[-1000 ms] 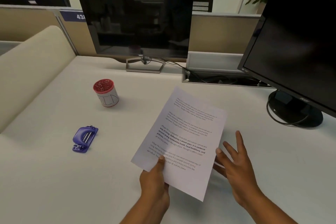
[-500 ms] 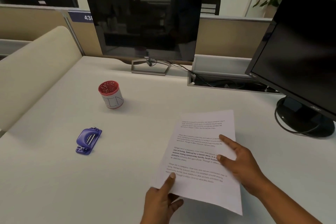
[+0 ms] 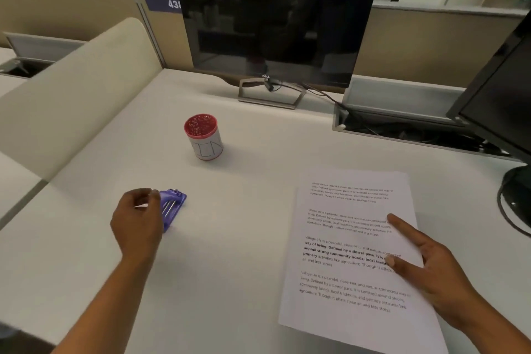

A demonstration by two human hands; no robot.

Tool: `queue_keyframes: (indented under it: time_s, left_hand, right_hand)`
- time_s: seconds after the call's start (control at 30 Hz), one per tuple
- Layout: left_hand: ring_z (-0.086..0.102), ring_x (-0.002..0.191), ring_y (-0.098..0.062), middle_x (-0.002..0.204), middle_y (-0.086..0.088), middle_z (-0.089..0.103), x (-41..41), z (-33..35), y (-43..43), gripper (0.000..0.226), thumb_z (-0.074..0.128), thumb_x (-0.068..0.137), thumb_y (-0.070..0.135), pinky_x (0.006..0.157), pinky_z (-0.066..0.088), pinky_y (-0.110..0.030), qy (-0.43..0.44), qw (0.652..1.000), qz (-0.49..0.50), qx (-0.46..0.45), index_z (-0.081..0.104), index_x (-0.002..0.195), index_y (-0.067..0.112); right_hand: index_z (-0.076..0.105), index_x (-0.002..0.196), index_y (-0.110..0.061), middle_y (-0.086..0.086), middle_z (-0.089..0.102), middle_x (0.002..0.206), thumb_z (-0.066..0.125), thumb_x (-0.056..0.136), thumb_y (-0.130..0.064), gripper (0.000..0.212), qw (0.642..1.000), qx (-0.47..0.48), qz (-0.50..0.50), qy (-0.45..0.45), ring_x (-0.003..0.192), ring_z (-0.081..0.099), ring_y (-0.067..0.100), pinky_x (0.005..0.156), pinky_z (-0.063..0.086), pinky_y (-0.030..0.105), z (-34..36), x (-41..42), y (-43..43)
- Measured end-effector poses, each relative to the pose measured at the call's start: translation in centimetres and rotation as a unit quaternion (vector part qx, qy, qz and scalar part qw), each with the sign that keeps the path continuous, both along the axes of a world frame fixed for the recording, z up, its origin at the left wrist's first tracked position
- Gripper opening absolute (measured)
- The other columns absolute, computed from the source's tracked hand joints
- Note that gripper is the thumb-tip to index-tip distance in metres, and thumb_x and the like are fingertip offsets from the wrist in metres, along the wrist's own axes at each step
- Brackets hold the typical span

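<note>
A printed sheet of paper [image 3: 344, 253] lies flat on the white desk [image 3: 244, 238] at the right. My right hand [image 3: 431, 270] rests on its right edge with straight fingers spread, pressing it down. At the left, a small purple stapler-like device [image 3: 173, 207] lies on the desk. My left hand [image 3: 136, 218] is over its left end with curved fingers. A gap of desk shows between thumb and fingers, and the thumb tip is at the device's top edge.
A white cylindrical container with a red top [image 3: 205, 138] stands behind the device. A dark monitor [image 3: 273, 14] is at the back, a second one [image 3: 500, 100] at the right with its round base. An open cable tray [image 3: 402, 123] and a cream divider [image 3: 71, 100] border the desk.
The paper went from held up to lying flat. My left hand let go of it and moved left to the purple device. My right hand stays on the sheet.
</note>
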State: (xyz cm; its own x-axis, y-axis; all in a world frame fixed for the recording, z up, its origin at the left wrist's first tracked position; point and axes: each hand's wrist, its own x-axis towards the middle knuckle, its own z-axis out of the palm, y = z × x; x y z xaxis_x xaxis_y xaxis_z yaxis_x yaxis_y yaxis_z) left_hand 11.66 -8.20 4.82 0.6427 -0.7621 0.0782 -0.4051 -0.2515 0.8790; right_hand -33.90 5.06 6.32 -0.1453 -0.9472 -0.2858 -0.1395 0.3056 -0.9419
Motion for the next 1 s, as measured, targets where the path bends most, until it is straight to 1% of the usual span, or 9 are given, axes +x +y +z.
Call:
queue_keyframes:
  time_s: [0.13, 0.23, 0.37, 0.53, 0.63, 0.73, 0.83, 0.93, 1.0]
  left_hand:
    - [0.065, 0.100, -0.031, 0.115, -0.007, 0.069, 2.4, -1.4, -3.0, 0.037, 0.066, 0.086, 0.040, 0.082, 0.047, -0.039, -0.101, 0.989, -0.023, 0.110, 0.067, 0.111, 0.012]
    - [0.063, 0.082, -0.030, 0.110, -0.012, 0.068, 2.9, -1.9, -3.7, 0.053, 0.072, 0.078, 0.048, 0.071, 0.049, -0.038, -0.099, 0.980, -0.024, 0.171, 0.068, 0.113, 0.009]
    - [0.061, 0.072, -0.028, 0.090, -0.006, 0.065, 3.3, -2.4, -3.7, 0.046, 0.072, 0.076, 0.048, 0.063, 0.048, -0.036, -0.061, 0.977, -0.048, 0.197, 0.069, 0.102, 0.010]
    - [0.063, 0.075, -0.028, 0.094, -0.008, 0.070, 3.7, -2.5, -3.8, 0.030, 0.074, 0.080, 0.041, 0.070, 0.052, -0.039, -0.037, 0.976, -0.089, 0.197, 0.069, 0.090, 0.013]
    - [0.058, 0.065, -0.018, 0.091, -0.010, 0.068, 3.7, -2.1, -4.1, 0.026, 0.078, 0.081, 0.032, 0.056, 0.045, -0.026, -0.004, 0.975, -0.103, 0.197, 0.069, 0.091, 0.010]
    - [0.054, 0.060, -0.019, 0.085, -0.012, 0.064, 3.3, -1.6, -4.2, 0.026, 0.081, 0.079, 0.028, 0.052, 0.040, -0.026, 0.006, 0.978, -0.094, 0.185, 0.069, 0.086, 0.006]
    - [0.056, 0.064, -0.028, 0.078, -0.010, 0.060, 2.4, -1.1, -3.9, 0.023, 0.081, 0.078, 0.022, 0.051, 0.046, -0.025, 0.002, 0.985, -0.077, 0.157, 0.063, 0.075, 0.009]
    - [0.057, 0.049, -0.017, 0.072, -0.010, 0.057, 1.0, -0.5, -3.0, 0.023, 0.081, 0.078, 0.016, 0.033, 0.043, -0.014, 0.041, 0.987, -0.079, 0.131, 0.061, 0.070, 0.008]
    - [0.055, 0.052, -0.016, 0.072, -0.011, 0.059, -0.4, -0.2, -2.3, 0.025, 0.081, 0.078, 0.018, 0.035, 0.045, -0.017, 0.061, 0.986, -0.090, 0.130, 0.064, 0.078, 0.001]
  right_hand:
    - [0.058, 0.129, -0.049, -0.034, 0.064, 0.121, 0.081, 0.065, -0.024, 0.072, 1.000, -0.001, -0.001, -0.006, 0.105, 0.065, -0.009, 0.083, 0.055, 0.015, -0.9, -0.1, -1.2]
    - [0.056, 0.131, -0.047, -0.044, 0.061, 0.114, 0.080, 0.066, -0.026, 0.072, 1.000, 0.001, 0.000, 0.003, 0.103, 0.061, -0.017, 0.075, 0.050, 0.005, -1.3, 0.0, -1.8]
    - [0.057, 0.135, -0.042, -0.040, 0.066, 0.111, 0.079, 0.068, -0.022, 0.074, 1.000, 0.014, -0.012, -0.013, 0.098, 0.067, -0.009, 0.071, 0.056, 0.013, -1.9, -0.2, -2.3]
    - [0.056, 0.134, -0.042, -0.041, 0.066, 0.109, 0.078, 0.068, -0.020, 0.073, 0.999, 0.025, -0.023, -0.020, 0.099, 0.067, -0.008, 0.074, 0.057, 0.014, -2.2, -0.3, -2.6]
    - [0.057, 0.132, -0.042, -0.040, 0.066, 0.110, 0.078, 0.068, -0.020, 0.071, 0.999, 0.030, -0.028, -0.026, 0.100, 0.068, -0.004, 0.076, 0.058, 0.018, -2.4, -0.2, -2.6]
    - [0.058, 0.132, -0.042, -0.038, 0.067, 0.110, 0.078, 0.068, -0.019, 0.071, 0.998, 0.032, -0.029, -0.036, 0.099, 0.070, -0.001, 0.075, 0.060, 0.022, -2.6, -0.2, -2.7]
    - [0.060, 0.131, -0.044, -0.032, 0.069, 0.115, 0.079, 0.068, -0.017, 0.071, 0.997, 0.037, -0.028, -0.055, 0.102, 0.070, 0.004, 0.074, 0.060, 0.023, -2.8, -0.3, -2.5]
    - [0.062, 0.127, -0.049, -0.029, 0.068, 0.119, 0.080, 0.067, -0.018, 0.070, 0.997, 0.031, -0.027, -0.060, 0.104, 0.070, 0.004, 0.075, 0.059, 0.023, -2.6, -0.2, -2.1]
    - [0.062, 0.127, -0.048, -0.026, 0.068, 0.121, 0.081, 0.066, -0.018, 0.071, 0.997, 0.023, -0.030, -0.063, 0.106, 0.069, 0.006, 0.078, 0.059, 0.025, -2.4, -0.3, -1.7]
